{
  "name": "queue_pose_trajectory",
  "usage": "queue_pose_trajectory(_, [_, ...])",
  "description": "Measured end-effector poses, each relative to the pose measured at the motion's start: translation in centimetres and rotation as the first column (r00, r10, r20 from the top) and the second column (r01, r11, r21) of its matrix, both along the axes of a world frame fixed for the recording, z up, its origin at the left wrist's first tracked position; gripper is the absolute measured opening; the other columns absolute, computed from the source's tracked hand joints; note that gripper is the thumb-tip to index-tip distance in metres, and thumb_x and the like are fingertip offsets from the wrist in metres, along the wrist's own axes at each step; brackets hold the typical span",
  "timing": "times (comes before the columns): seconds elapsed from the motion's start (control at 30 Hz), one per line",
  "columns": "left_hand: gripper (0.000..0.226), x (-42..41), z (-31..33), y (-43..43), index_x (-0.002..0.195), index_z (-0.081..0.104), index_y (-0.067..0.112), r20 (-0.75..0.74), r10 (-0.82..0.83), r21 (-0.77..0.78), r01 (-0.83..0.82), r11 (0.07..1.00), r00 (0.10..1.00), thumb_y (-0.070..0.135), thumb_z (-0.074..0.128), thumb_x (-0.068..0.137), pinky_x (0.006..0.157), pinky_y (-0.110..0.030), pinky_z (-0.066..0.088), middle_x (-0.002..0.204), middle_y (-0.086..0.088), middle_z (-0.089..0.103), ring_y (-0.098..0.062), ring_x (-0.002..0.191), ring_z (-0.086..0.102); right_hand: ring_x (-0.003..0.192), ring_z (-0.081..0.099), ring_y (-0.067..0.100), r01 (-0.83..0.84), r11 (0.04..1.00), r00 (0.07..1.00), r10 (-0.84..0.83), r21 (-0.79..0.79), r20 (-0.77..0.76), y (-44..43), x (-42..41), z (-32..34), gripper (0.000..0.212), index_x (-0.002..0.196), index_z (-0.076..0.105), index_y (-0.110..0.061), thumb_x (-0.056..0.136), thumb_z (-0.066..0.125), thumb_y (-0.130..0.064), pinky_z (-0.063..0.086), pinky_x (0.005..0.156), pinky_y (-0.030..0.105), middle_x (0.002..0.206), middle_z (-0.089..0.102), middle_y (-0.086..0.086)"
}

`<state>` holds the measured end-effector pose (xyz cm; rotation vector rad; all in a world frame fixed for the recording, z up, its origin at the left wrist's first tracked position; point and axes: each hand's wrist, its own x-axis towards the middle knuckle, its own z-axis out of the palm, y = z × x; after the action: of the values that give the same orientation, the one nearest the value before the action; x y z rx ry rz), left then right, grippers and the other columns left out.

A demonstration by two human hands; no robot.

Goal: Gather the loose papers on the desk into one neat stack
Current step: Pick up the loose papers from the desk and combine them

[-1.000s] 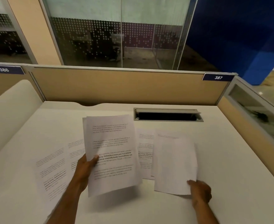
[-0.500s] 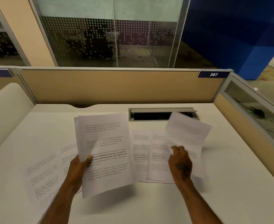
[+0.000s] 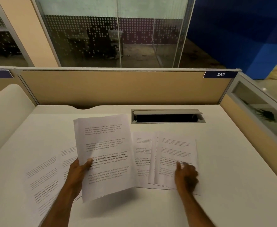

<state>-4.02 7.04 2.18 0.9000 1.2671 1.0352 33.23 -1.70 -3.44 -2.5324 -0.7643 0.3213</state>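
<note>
Papers lie scattered across the surface [image 3: 232,161]: loose sheets [image 3: 42,177] flat at far left; the left hand [image 3: 78,171] pinches a raised bundle [image 3: 105,154] thumb on top; the right hand [image 3: 186,176], fingers loosely curled, presses an overlapped pile [image 3: 175,154]. Gathering seems midway; next likely calls for lifting that pile onto the bundle. Open surface lies right, well short of the edge.

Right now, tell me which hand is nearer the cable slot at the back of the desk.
Right. The right hand rests on the overlapping sheets almost directly below the cable slot; the left hand holds the lifted papers farther off to the slot's left.
</note>
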Motion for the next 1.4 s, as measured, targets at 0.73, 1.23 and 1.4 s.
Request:
queue_pose_trajectory(0.73, [0.034, -0.3, -0.4, 0.4, 0.126, 0.061, 0.009, -0.008, 0.030, -0.010, -0.030, 0.999, 1.000, 0.017, 0.064, 0.094, 0.080, -0.067, 0.058, 0.109, -0.023, 0.077, -0.047, 0.092, 0.075, 0.101, 0.068, 0.038, 0.114, 0.964, 0.829, 0.040, 0.239, -0.557, 4.0, 6.3, 3.9, 0.029, 0.112, 0.068, 0.000, 0.085, 0.073, -0.006, 0.055, 0.094, 0.046, 0.114, 0.072, 0.021])
queue_pose_trajectory(1.23, [0.042, 0.7, 1.8, 0.2, 0.127, 0.063, 0.013, 0.080, -0.038, 0.018, 0.037, 0.999, 0.996, 0.023, 0.074, 0.089, 0.089, -0.070, 0.054, 0.116, -0.022, 0.075, -0.047, 0.102, 0.073, 0.104, 0.073, 0.030, -0.160, 0.806, 0.182, 0.591, 0.570, -0.786, 6.8, -6.2, 8.1, 0.048, 0.121, 0.069, -0.012, 0.077, 0.082, -0.025, 0.062, 0.079, 0.035, 0.114, 0.076, 0.010])
queue_pose_trajectory(1.4, [0.052, 0.3, 2.4, -0.4, 0.124, 0.067, 0.012, 0.234, -0.063, 0.018, 0.060, 0.998, 0.970, 0.054, 0.053, 0.096, 0.081, -0.063, 0.060, 0.114, -0.025, 0.074, -0.047, 0.097, 0.074, 0.100, 0.074, 0.025, -0.244, 0.804, 0.334, 0.594, 0.542, -0.732, 7.4, -10.3, 7.4, 0.043, 0.123, 0.062, -0.017, 0.083, 0.078, -0.016, 0.060, 0.088, 0.042, 0.116, 0.075, 0.005])
